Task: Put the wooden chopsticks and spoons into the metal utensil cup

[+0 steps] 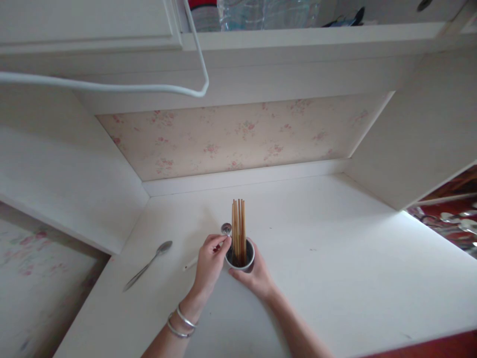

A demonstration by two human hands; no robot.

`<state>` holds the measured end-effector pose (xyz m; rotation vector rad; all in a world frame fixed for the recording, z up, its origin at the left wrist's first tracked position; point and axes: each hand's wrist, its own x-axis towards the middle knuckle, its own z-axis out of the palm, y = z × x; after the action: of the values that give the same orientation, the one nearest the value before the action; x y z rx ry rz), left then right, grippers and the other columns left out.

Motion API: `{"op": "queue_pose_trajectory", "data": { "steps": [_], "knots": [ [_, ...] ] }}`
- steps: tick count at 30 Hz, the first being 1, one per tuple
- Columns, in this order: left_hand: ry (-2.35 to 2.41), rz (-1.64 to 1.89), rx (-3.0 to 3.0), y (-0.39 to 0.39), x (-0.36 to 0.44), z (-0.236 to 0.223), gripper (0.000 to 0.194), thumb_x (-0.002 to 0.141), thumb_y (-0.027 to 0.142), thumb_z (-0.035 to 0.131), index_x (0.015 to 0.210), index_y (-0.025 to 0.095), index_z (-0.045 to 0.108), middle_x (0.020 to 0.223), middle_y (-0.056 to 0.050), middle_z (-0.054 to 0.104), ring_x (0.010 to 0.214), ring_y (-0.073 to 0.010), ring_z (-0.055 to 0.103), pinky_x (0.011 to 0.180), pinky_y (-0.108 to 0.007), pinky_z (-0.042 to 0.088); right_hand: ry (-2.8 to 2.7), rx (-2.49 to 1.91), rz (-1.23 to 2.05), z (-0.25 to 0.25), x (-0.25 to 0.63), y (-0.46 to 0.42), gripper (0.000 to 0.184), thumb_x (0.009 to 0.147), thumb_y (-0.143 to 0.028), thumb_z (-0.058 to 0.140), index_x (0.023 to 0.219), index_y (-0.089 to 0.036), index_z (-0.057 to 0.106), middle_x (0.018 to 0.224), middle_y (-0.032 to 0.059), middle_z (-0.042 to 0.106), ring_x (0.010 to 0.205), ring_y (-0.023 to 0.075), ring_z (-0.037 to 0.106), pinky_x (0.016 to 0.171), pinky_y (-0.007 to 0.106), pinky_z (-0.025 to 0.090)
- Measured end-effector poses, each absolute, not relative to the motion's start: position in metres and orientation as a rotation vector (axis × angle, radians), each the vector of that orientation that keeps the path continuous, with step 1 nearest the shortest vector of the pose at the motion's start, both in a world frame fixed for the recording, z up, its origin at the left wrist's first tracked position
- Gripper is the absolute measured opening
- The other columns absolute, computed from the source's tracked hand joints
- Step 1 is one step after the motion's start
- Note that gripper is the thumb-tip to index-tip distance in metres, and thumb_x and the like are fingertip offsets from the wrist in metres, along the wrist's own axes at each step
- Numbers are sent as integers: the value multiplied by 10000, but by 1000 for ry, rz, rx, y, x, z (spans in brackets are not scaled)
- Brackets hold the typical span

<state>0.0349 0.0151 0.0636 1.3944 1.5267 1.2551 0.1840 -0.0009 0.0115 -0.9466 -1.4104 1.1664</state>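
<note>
Cup [240, 258]: on tabletop [335, 258], chopsticks [238, 223] upright inside. Right hand [257, 278] wraps its base; left hand [208, 263] pinches small spoon [225, 229] at its left rim. Second spoon [149, 264] lies well left.

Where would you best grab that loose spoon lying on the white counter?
Probably by the middle of its long, thin handle, from above. The spoon lies flat on the counter, bowl toward the wall, with nothing touching it, apart from the left hand and the cup.

Open counter [335, 258] rightward; spoon [148, 265] lying left of cup [240, 259].
</note>
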Motion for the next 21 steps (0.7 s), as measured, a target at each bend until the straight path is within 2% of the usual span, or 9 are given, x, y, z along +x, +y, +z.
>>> {"op": "queue_pose_trajectory", "data": {
  "steps": [5, 10, 13, 17, 19, 21],
  "knots": [
    [1576, 1290, 1468, 14, 33, 56, 275, 823, 433, 657, 947, 198, 731, 921, -46, 655, 797, -164, 615, 721, -279, 476, -1386, -927, 1188, 13, 182, -1, 765, 680, -313, 809, 1351, -289, 444, 1325, 79, 602, 1217, 315, 566, 1045, 488, 442],
    [1441, 1212, 1379, 11, 31, 55, 317, 853, 455, 618, 1009, 195, 712, 995, -60, 661, 901, -185, 631, 770, -289, 486, -1372, -918, 1195, 13, 180, -2, 768, 694, -332, 805, 1362, -281, 431, 1343, 95, 588, 1235, 326, 553, 1050, 506, 433],
    [1294, 1169, 1295, 5, 31, 50, 447, 831, 449, 654, 1199, 197, 625, 1166, -92, 634, 1030, -222, 619, 865, -333, 489, -1371, -940, 1212, 12, 179, -3, 757, 707, -342, 801, 1363, -278, 428, 1326, 94, 598, 1212, 319, 570, 1041, 506, 440],
    [937, 1155, 1202, -5, 34, 40, 757, 730, 382, 779, 1389, 218, 444, 1363, -117, 546, 1274, -294, 497, 1078, -423, 381, -1375, -964, 1202, 6, 180, -3, 773, 700, -419, 805, 1356, -238, 438, 1283, 122, 616, 1164, 331, 590, 995, 496, 475],
    [832, 1163, 1164, -8, 37, 34, 842, 674, 335, 826, 1399, 216, 412, 1358, -123, 550, 1272, -313, 499, 1075, -438, 391, -1388, -960, 1188, 2, 179, -3, 805, 692, -431, 809, 1367, -233, 417, 1284, 122, 609, 1153, 327, 589, 987, 483, 480],
    [811, 1173, 1134, -10, 40, 30, 824, 667, 298, 831, 1377, 215, 421, 1330, -121, 570, 1234, -314, 533, 1038, -437, 432, -1412, -953, 1166, -1, 177, -2, 815, 699, -416, 805, 1380, -242, 390, 1303, 112, 592, 1163, 321, 579, 1004, 474, 466]
  ]
}}
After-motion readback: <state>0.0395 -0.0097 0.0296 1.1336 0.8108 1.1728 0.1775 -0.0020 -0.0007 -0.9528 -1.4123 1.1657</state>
